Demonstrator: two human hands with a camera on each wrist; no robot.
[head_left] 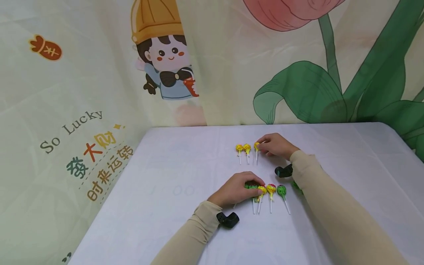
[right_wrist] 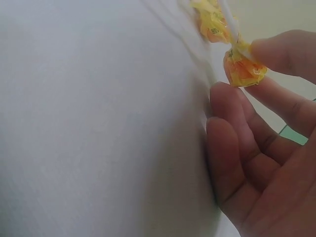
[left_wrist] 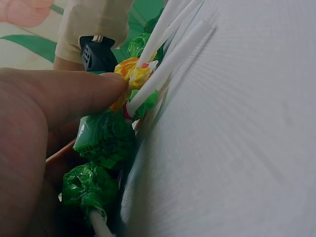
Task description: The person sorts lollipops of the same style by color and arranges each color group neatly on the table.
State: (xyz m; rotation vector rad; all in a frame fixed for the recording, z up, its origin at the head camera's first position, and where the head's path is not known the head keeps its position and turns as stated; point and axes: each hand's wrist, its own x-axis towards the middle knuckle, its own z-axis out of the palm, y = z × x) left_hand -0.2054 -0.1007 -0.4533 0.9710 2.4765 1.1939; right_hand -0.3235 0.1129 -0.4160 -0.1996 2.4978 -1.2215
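Observation:
At the back of the table, my right hand [head_left: 276, 145] pinches a yellow lollipop [head_left: 256, 146] by its wrapped head between thumb and finger; its stick points toward me. Left of it lie two more yellow lollipops [head_left: 247, 148], side by side. Nearer to me, my left hand [head_left: 236, 189] holds another yellow lollipop [head_left: 262, 190], thumb against its wrapper in the left wrist view. Green lollipops [left_wrist: 89, 185] lie under and beside the left fingers, partly hidden. To the right follow a yellow lollipop with a red top [head_left: 271, 188] and a green lollipop [head_left: 282, 190].
The right sleeve [head_left: 318, 187] partly covers one more green lollipop [head_left: 297, 187]. A white cloth covers the table [head_left: 179, 158]. Behind its far edge hangs a printed backdrop [head_left: 225, 73]. Black wrist cameras [head_left: 228, 220] sit close above the cloth.

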